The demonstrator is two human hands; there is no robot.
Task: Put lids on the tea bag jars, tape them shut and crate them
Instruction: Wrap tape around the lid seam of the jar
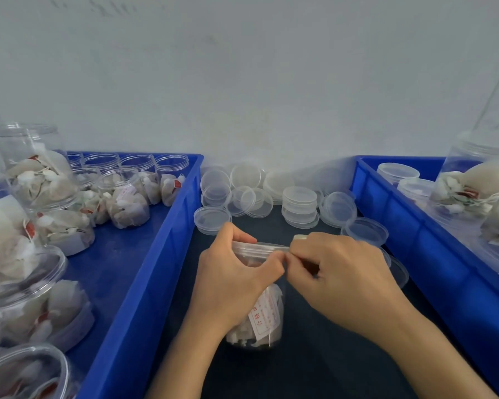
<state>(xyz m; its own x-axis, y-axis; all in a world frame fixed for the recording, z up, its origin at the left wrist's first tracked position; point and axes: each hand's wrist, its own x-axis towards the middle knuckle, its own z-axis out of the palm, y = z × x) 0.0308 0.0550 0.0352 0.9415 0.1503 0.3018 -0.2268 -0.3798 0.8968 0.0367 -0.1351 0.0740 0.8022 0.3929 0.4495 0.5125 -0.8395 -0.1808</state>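
Note:
A clear jar of tea bags (pixel 264 321) stands on the dark table between two blue crates, with a clear lid (pixel 260 247) on its top. My left hand (pixel 231 280) grips the jar's upper part, thumb at the lid's rim. My right hand (pixel 337 272) pinches something small at the lid's right edge, beside a pale roll of tape (pixel 300 237) that peeks out above its fingers. The jar's middle is hidden behind both hands.
The left blue crate (pixel 144 283) holds several open jars of tea bags (pixel 124 203). The right blue crate (pixel 415 243) holds lidded jars (pixel 398 172). Loose clear lids (pixel 300 205) lie piled on the dark table (pixel 314 355) behind my hands, against the white wall.

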